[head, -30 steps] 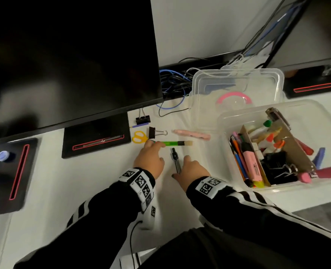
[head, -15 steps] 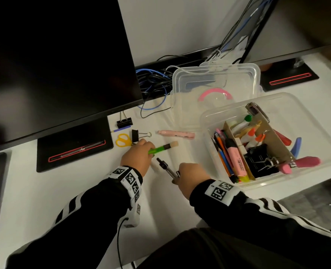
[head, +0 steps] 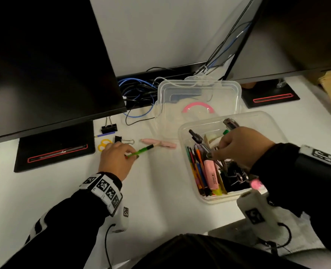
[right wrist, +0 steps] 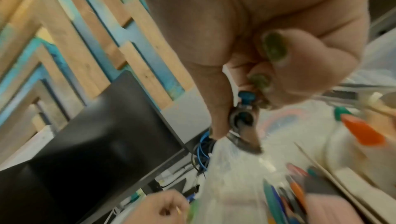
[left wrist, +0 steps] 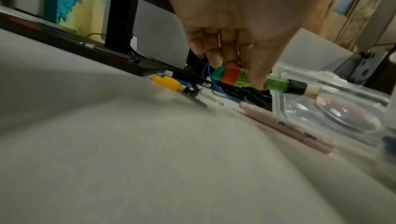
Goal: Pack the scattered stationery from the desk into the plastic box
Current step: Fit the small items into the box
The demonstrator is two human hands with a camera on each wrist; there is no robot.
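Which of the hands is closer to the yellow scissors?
Left. The left hand sits right beside the yellow scissors, holding a green pen; the right hand is far off, over the plastic box.

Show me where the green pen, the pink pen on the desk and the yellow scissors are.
green pen [left wrist: 276, 83], left wrist view, on its clear green barrel just before the black collar.
pink pen [head: 165, 144], head view, on the right half of its body.
yellow scissors [head: 102, 144], head view, on the handle loops.
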